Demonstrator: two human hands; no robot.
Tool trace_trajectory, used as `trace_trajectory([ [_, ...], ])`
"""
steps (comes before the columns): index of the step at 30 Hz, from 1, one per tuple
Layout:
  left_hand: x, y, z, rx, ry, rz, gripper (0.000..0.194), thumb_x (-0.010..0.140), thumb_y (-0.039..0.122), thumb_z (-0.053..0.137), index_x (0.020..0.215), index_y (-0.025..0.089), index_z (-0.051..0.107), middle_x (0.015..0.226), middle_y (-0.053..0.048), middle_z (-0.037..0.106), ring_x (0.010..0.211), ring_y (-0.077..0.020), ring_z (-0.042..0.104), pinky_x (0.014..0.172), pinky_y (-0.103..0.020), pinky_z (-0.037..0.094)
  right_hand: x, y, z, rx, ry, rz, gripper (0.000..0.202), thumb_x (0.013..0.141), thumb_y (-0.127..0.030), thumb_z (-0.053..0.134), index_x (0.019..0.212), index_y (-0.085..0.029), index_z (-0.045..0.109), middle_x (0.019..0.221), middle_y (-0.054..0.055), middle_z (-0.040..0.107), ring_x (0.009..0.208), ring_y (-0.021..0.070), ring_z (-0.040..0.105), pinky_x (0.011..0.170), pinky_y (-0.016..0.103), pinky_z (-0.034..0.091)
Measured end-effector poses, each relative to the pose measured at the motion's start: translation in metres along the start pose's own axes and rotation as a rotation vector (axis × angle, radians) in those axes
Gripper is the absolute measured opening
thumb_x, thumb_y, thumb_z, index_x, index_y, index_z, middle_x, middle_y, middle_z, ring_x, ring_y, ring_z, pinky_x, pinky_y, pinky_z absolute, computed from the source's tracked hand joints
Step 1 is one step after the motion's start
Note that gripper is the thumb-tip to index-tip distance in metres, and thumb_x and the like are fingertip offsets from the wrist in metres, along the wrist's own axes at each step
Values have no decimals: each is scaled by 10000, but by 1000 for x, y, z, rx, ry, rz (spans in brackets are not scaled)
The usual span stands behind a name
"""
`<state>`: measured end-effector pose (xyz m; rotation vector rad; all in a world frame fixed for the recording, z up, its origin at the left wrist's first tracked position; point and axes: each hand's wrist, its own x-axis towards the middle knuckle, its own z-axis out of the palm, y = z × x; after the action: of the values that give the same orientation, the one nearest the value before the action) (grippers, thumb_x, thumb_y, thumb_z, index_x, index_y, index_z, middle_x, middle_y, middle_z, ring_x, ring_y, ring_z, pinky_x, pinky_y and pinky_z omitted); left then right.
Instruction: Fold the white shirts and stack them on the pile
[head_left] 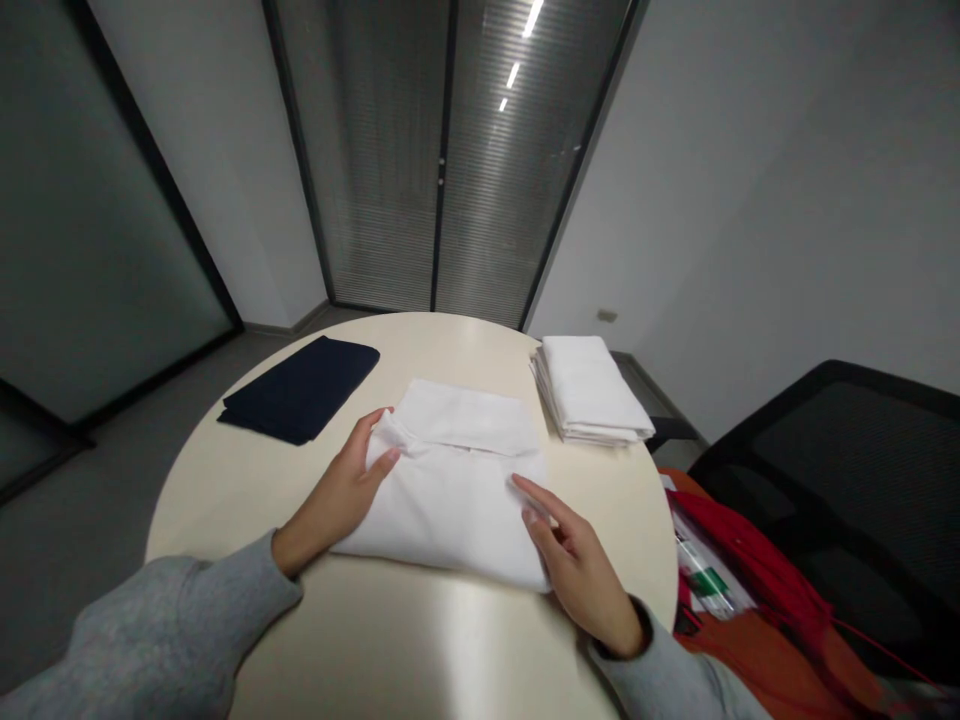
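Note:
A white folded cloth (457, 510) lies in front of me on the round table, its far part folded into a flap with a crease across it. At its left edge, my left hand (349, 485) grips a bunched fold, thumb on top and the other fingers partly hidden behind the fabric. On the right side, my right hand (577, 560) rests over the cloth's edge. Its index finger stretches out over the fabric and the thumb sits apart from it, with nothing seen between them; the remaining fingers are curled and partly hidden.
Dark navy folded cloth (304, 390) lies at the table's back left. A stack of white folded cloths (592, 395) stands at the back right, by the rim of the round table (202, 500). Beside the table, a black mesh chair (832, 470) holds red and orange items.

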<state>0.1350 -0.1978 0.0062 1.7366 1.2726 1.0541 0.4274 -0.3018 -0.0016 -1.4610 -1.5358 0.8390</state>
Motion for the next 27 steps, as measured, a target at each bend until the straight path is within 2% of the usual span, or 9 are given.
trace_trajectory([
  [3, 8, -13, 4, -73, -73, -84, 624, 996, 479, 523, 1519, 186, 352, 1583, -151, 489, 1444, -280, 489, 1220, -437, 357, -7, 2, -2, -20, -52, -45, 530, 984, -579, 583, 1397, -259, 672, 1450, 122, 646, 1333, 306, 588, 1161, 502, 421],
  [7, 13, -12, 7, -177, -96, -151, 666, 1000, 496, 536, 1555, 198, 319, 1605, -167, 469, 1428, -294, 514, 1170, -441, 423, -15, 4, -3, -38, -6, 61, 519, 942, -611, 624, 1299, -251, 734, 1196, 100, 766, 1037, 275, 702, 881, 382, 571],
  [9, 13, -5, 6, -221, -99, -200, 669, 1000, 510, 544, 1552, 201, 327, 1611, -171, 463, 1432, -299, 515, 1140, -432, 459, -17, 4, -1, -54, 23, 93, 500, 922, -627, 637, 1205, -238, 776, 962, 63, 781, 808, 226, 677, 716, 319, 549],
  [11, 11, 4, 2, -290, -133, -291, 691, 998, 533, 551, 1561, 209, 316, 1617, -176, 458, 1399, -301, 554, 1094, -421, 505, -18, 4, 1, -38, 55, 115, 519, 899, -657, 644, 1107, -212, 812, 813, 49, 751, 693, 202, 625, 648, 301, 520],
  [14, 3, 12, -8, -384, -220, -400, 834, 979, 592, 582, 1624, 240, 188, 1647, -204, 404, 1339, -308, 614, 1067, -429, 531, -18, 6, 4, 17, 125, 172, 580, 865, -700, 655, 1051, -182, 839, 795, 78, 758, 700, 220, 639, 654, 315, 534],
  [17, -9, 8, -15, -327, -275, -306, 1003, 941, 613, 635, 1662, 249, 41, 1689, -219, 313, 1453, -337, 498, 1150, -475, 460, -21, 11, 7, 41, 175, 218, 591, 844, -709, 674, 1071, -191, 843, 848, 99, 785, 753, 249, 674, 687, 335, 555],
  [20, -16, -3, -14, -40, -235, -57, 879, 954, 532, 638, 1656, 249, 193, 1692, -155, 330, 1549, -326, 342, 1256, -503, 308, -26, 16, 12, 43, 199, 247, 571, 853, -702, 669, 1084, -209, 842, 919, 108, 803, 837, 277, 706, 766, 360, 573],
  [23, -15, -12, -8, 214, -191, 81, 605, 998, 426, 555, 1564, 238, 451, 1538, -122, 521, 1448, -306, 472, 1245, -500, 329, -31, 18, 16, 19, 213, 250, 537, 880, -674, 654, 1084, -213, 839, 983, 111, 810, 908, 296, 723, 825, 375, 579],
  [27, -10, -13, 4, 405, -169, 86, 533, 1010, 359, 473, 1506, 176, 539, 1362, -143, 611, 1297, -303, 599, 1156, -465, 441, -34, 11, 14, -155, 189, 126, 443, 966, -568, 568, 1061, -218, 824, 927, 109, 784, 788, 267, 704, 689, 368, 576],
])
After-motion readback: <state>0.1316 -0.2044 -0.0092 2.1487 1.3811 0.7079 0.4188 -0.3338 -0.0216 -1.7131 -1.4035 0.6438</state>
